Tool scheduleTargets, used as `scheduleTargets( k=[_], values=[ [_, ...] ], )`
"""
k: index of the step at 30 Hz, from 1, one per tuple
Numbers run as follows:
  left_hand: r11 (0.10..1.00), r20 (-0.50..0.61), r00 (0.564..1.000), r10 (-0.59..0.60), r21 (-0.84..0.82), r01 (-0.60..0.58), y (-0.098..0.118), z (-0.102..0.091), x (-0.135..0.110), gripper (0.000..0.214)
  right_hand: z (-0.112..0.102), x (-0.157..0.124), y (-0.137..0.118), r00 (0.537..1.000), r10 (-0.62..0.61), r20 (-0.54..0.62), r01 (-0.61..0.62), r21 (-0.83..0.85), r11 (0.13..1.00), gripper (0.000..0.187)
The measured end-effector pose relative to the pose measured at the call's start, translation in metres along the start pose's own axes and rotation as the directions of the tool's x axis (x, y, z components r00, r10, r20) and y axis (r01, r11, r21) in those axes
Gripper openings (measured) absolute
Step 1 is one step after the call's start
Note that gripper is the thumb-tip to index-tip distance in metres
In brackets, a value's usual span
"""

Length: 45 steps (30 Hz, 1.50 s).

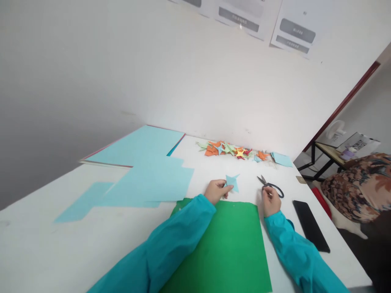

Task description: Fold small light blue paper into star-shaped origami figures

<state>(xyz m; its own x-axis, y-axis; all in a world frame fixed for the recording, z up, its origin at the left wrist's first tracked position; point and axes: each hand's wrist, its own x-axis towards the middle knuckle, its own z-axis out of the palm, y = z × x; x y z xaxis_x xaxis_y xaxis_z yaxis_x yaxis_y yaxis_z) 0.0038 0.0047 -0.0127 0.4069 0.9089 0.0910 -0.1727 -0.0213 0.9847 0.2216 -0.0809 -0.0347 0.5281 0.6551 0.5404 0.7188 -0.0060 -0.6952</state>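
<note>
Light-blue paper cut to a pointed star shape (232, 184) is pinched between the thumb and fingers of my left hand (215, 191), just above the far edge of a green sheet (227, 244). To the right, a pair of scissors (262, 180) with dark looped handles lies at the white table, blades pointing away to the left. My right hand (271, 202) has its fingers closed at the scissors' handle; the fingertips partly cover the near loop.
Light-blue sheets (155, 179) overlap at left. A row of folded colored paper pieces (224, 149) lies along the wall, with a blue paper stack (281, 159) at its right end. A black flat object (310, 226) rests near the right edge. A person's patterned clothing (357, 185) is beyond the table.
</note>
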Motion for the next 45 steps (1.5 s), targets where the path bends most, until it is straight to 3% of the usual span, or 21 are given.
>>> scheduleTargets(
  k=[2, 6, 12, 15, 18, 20, 21, 23, 26, 28, 30, 34, 36, 39, 42, 45],
  values=[
    [0.999, 0.005, 1.000, -0.015, -0.033, 0.015, -0.002, 0.000, 0.002, 0.025, -0.018, 0.016, 0.025, 0.997, -0.063, 0.033, 0.069, -0.233, 0.970, 0.034],
    [0.985, 0.015, 0.998, -0.066, -0.159, 0.067, -0.003, 0.001, 0.004, 0.029, -0.044, 0.035, 0.049, 0.975, 0.051, 0.217, 0.062, -0.481, 0.874, 0.049],
    [0.967, 0.051, 0.991, -0.126, -0.217, 0.134, 0.000, 0.000, 0.002, 0.033, -0.041, 0.038, 0.031, 0.924, 0.080, 0.375, 0.174, -0.597, 0.784, 0.049],
    [0.952, -0.005, 0.990, -0.138, -0.278, 0.131, 0.000, 0.001, 0.001, 0.033, -0.036, 0.042, 0.017, 0.924, 0.170, 0.343, 0.060, -0.568, 0.820, 0.046],
    [0.947, -0.027, 0.990, -0.142, -0.294, 0.128, 0.000, 0.001, 0.001, 0.031, -0.029, 0.041, 0.002, 0.932, 0.312, 0.184, -0.212, -0.423, 0.881, 0.043],
    [0.946, -0.036, 0.989, -0.146, -0.298, 0.128, -0.001, 0.001, 0.001, 0.030, -0.021, 0.036, -0.012, 0.897, 0.413, 0.161, -0.400, -0.108, 0.910, 0.045],
    [0.945, -0.040, 0.988, -0.148, -0.301, 0.129, 0.000, 0.001, 0.001, 0.029, -0.017, 0.032, -0.021, 0.858, 0.469, 0.210, -0.498, 0.113, 0.860, 0.048],
    [0.940, -0.042, 0.987, -0.156, -0.312, 0.135, 0.002, 0.001, 0.000, 0.027, -0.010, 0.023, -0.043, 0.790, 0.480, 0.381, -0.613, 0.465, 0.639, 0.050],
    [0.939, -0.061, 0.984, -0.165, -0.315, 0.138, 0.010, 0.003, -0.007, 0.027, -0.003, 0.007, -0.072, 0.698, 0.289, 0.656, -0.712, 0.588, 0.385, 0.039],
    [0.943, -0.055, 0.987, -0.152, -0.309, 0.128, 0.019, 0.006, -0.014, 0.024, -0.001, -0.003, -0.084, 0.661, 0.183, 0.727, -0.738, 0.589, 0.330, 0.035],
    [0.941, -0.051, 0.989, -0.141, -0.317, 0.117, 0.027, 0.009, -0.022, 0.022, 0.001, -0.010, -0.088, 0.647, 0.084, 0.758, -0.730, 0.583, 0.357, 0.036],
    [0.930, -0.177, 0.971, -0.159, -0.356, 0.087, 0.038, 0.014, -0.036, 0.023, 0.001, -0.020, -0.085, 0.642, 0.007, 0.766, -0.698, 0.581, 0.419, 0.038],
    [0.922, -0.230, 0.955, -0.186, -0.378, 0.088, 0.039, 0.015, -0.039, 0.024, -0.004, -0.024, -0.085, 0.594, 0.014, 0.804, -0.733, 0.534, 0.421, 0.040],
    [0.924, -0.231, 0.956, -0.182, -0.372, 0.086, 0.038, 0.014, -0.039, 0.022, -0.014, -0.028, -0.089, 0.472, 0.002, 0.881, -0.773, 0.413, 0.482, 0.044],
    [0.942, -0.230, 0.964, -0.137, -0.330, 0.055, 0.035, 0.012, -0.037, 0.017, -0.020, -0.032, -0.095, 0.452, 0.053, 0.890, -0.728, 0.334, 0.599, 0.043],
    [0.953, -0.229, 0.967, -0.112, -0.300, 0.040, 0.032, 0.010, -0.036, 0.014, -0.021, -0.036, -0.100, 0.415, 0.072, 0.907, -0.723, 0.281, 0.631, 0.046]
  ],
)
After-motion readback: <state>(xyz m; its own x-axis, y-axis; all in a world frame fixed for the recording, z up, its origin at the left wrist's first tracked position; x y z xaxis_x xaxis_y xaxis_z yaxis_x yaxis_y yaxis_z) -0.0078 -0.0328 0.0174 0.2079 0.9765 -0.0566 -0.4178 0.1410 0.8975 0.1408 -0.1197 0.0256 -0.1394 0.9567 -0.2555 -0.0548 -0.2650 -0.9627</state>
